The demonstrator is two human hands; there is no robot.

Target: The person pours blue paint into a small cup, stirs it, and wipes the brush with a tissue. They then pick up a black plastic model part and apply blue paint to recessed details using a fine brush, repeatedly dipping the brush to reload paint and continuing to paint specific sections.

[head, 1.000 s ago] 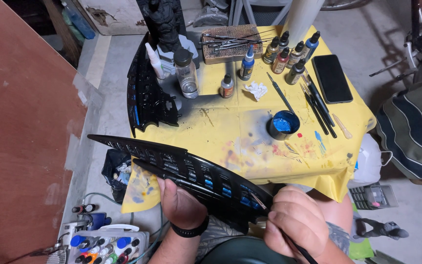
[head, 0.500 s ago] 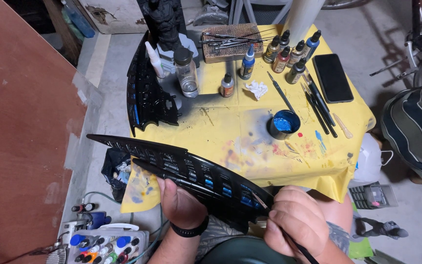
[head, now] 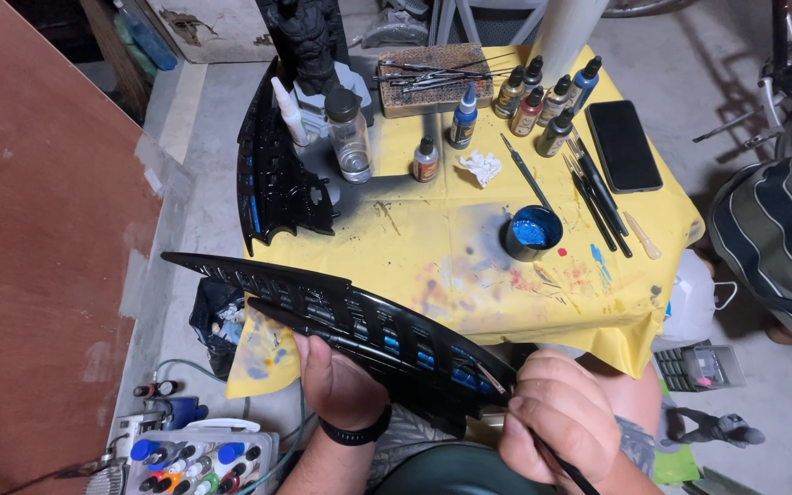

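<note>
A person's left hand (head: 336, 380) props a long black slatted wing piece (head: 341, 316) off the desk's (head: 433, 238) near edge — steadied for detail work — while the right hand (head: 556, 426) pinches a fine brush (head: 492, 378) against its blue-touched slats, with the blue paint cup (head: 532, 232) within reach.

A glossy black ribbed wing piece (head: 359, 325) with blue-painted slots lies just before a yellow cloth (head: 433, 238) flecked with blue, red and dark smudges, on which stand a cup of bright blue paint (head: 532, 232) and a second black wing piece (head: 277, 174).
</note>
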